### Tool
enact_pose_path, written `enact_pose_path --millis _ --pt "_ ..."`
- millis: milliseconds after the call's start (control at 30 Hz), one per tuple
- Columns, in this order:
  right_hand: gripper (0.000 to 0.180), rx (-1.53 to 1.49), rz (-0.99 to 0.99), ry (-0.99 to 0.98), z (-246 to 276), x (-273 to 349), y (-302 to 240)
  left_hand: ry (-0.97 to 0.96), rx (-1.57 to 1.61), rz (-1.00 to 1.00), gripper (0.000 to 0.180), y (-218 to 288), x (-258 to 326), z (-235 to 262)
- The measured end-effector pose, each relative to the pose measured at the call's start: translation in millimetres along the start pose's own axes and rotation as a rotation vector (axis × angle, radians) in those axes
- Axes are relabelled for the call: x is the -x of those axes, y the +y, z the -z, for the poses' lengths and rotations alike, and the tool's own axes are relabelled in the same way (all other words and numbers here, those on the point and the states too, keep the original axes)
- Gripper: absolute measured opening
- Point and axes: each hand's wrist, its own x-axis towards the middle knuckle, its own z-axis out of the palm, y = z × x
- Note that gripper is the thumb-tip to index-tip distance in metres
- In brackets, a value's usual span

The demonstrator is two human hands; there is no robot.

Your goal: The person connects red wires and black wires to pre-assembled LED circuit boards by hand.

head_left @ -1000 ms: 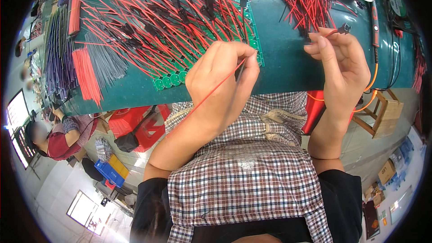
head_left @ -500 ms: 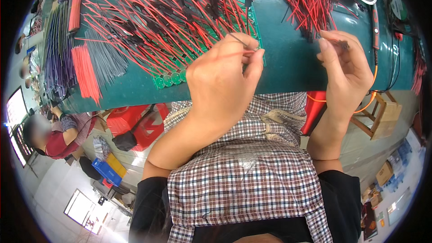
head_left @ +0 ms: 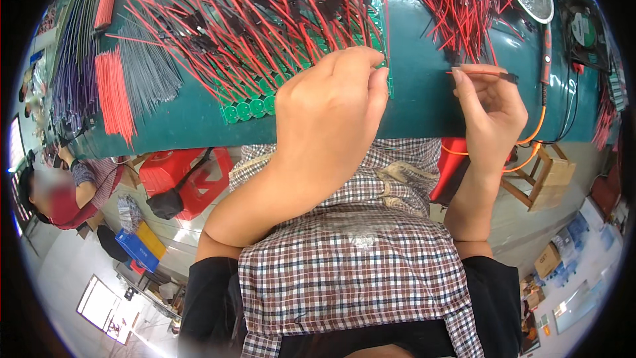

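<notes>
Your L hand: wire now outta view, can't tell grip | R hand pinches 1 lead, tip now twd L hand

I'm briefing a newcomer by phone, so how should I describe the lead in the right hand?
Find the green table, then the right hand over its near part. Across the fingers runs a red lead with a black connector at its right end. It is held there, while the similar leads lie heaped just beyond.
</notes>
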Motion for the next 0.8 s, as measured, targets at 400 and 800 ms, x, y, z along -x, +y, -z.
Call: enact_pose_path --millis 400,800 --pt "0.012 -0.318 -0.225 -0.136 -11 7 -27 0.472 0.014 0.260 0.018 -108 18 146" --pt "0.014 -0.387 0.000 -0.454 -73 24 -50 0.171 -0.494 0.590 0.025 -314 66 230"
